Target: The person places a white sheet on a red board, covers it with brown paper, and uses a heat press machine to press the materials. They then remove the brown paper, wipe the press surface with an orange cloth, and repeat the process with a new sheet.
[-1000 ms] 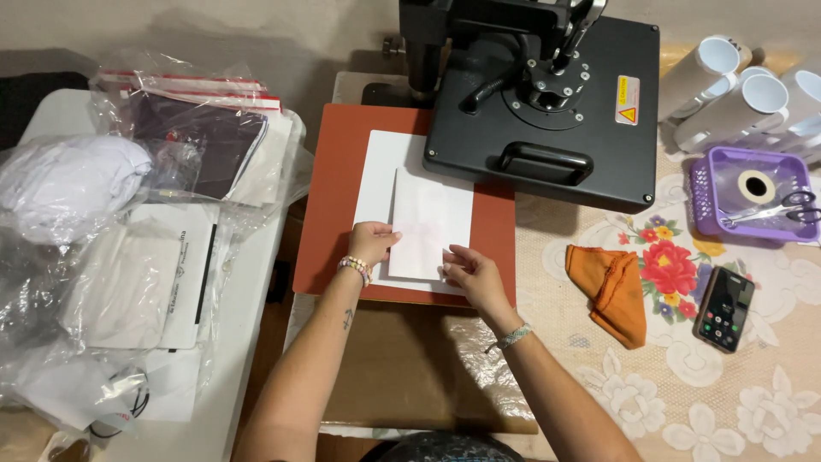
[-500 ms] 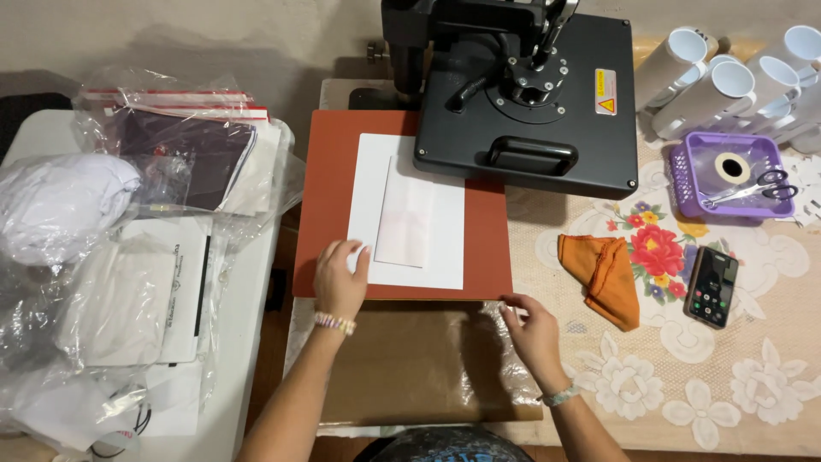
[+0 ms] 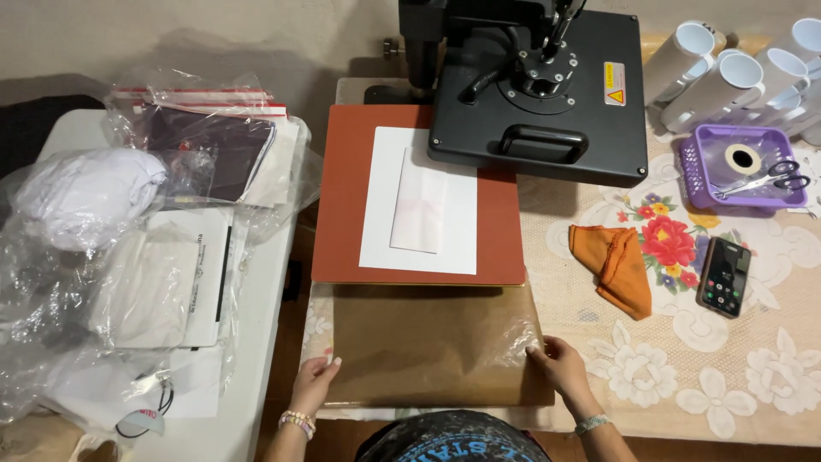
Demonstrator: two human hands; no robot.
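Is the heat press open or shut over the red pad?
Open. The black upper plate is swung aside to the right, leaving the red pad and white sheet mostly uncovered.

Brown sheet (image 3: 428, 342): thin, glossy paper, roughly rectangular, lying flat on the table just in front of the press's red platen, far edge tucked against it. Right near corner crinkled and slightly lifted. You pinch it at both near corners: left hand (image 3: 315, 382), right hand (image 3: 560, 364).
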